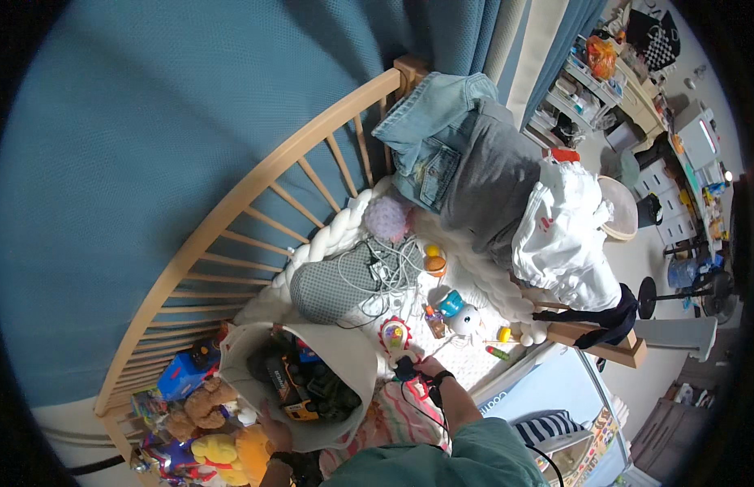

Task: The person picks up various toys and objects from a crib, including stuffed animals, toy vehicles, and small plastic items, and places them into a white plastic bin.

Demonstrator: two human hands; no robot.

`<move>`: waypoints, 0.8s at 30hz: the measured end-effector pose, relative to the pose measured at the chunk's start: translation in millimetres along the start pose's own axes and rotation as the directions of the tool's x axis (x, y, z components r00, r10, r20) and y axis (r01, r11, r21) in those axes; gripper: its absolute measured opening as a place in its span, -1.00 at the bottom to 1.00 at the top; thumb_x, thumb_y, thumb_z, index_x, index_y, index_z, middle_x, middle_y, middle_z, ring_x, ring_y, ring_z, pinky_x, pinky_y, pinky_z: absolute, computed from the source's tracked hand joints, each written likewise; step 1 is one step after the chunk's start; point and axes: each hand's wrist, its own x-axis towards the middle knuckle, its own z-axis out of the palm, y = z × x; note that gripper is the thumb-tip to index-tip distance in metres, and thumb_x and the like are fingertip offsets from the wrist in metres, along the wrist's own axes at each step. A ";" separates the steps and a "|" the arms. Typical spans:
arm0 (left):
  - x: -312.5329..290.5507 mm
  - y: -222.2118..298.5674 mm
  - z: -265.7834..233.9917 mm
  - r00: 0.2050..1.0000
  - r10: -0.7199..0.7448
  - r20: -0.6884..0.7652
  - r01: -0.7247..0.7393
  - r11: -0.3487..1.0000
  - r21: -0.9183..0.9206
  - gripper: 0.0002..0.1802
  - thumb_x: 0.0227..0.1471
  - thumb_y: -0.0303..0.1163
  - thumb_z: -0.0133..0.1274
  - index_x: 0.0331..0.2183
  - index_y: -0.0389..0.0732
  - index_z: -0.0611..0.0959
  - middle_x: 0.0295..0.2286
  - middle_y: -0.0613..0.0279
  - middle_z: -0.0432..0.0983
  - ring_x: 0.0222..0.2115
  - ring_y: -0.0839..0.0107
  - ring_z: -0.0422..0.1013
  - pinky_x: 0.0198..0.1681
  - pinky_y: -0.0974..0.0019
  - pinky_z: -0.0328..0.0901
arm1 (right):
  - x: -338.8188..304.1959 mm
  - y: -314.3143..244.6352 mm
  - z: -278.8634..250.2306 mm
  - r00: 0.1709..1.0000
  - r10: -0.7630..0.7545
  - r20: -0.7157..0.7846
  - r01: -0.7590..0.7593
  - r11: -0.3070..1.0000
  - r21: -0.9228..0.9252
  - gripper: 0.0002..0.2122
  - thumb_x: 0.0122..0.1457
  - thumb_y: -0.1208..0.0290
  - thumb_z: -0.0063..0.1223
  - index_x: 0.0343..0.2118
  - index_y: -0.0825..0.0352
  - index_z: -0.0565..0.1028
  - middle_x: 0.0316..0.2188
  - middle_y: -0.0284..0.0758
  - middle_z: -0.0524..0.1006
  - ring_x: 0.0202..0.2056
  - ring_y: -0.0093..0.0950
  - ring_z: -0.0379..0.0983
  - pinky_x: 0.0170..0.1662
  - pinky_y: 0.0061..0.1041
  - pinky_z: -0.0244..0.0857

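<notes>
In the crib's (255,180) near left, a left hand (275,428) meets a toy-filled bin (348,345), apparently steadying it, grip unclear; rightward, the right hand (429,368) grasps a small black object (405,370).

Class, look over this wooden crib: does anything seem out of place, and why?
Yes. A pale cable tangle lies loose across the grey cushion, odd among toys. Also, a denim garment, grey cloth and white garment are heaped at the far end of the crib rather than folded.
</notes>
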 end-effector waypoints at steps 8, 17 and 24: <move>19.8 58.9 1.4 0.951 -0.263 0.165 0.308 0.866 -0.395 -0.25 -0.28 -0.76 -0.25 0.05 -0.08 0.26 -0.07 -0.08 0.28 -0.18 0.05 0.31 -0.28 0.16 0.23 | 77.7 72.0 16.1 0.977 -0.162 -0.140 0.151 0.984 -0.090 -0.63 -0.17 0.35 0.23 -0.29 0.35 0.38 -0.47 -0.18 0.48 -0.70 -0.49 0.40 -0.69 -0.52 0.29; 14.3 90.8 -22.8 0.979 -0.110 0.174 0.139 0.977 -0.164 -0.21 -0.29 -0.78 -0.28 0.09 -0.14 0.19 -0.03 -0.10 0.23 -0.07 -0.02 0.22 -0.10 0.23 0.18 | 24.5 22.4 -16.3 0.983 -0.137 -0.125 0.057 0.865 -0.498 -0.49 -0.20 0.09 0.22 -0.30 0.44 0.42 -0.63 -0.28 0.52 -0.64 -0.41 0.47 -0.50 -0.44 0.36; 5.6 57.0 -16.8 0.985 -0.140 0.104 0.149 0.985 -0.091 -0.15 -0.33 -0.81 -0.27 0.11 -0.10 0.16 -0.07 -0.15 0.27 -0.13 -0.04 0.25 -0.17 0.24 0.20 | 20.5 -157.5 -54.0 0.785 -0.545 -0.293 0.513 0.838 -0.185 -0.64 0.05 0.14 -0.09 -0.27 0.38 0.43 -0.49 0.01 0.49 -0.38 -0.14 0.46 -0.34 -0.28 0.31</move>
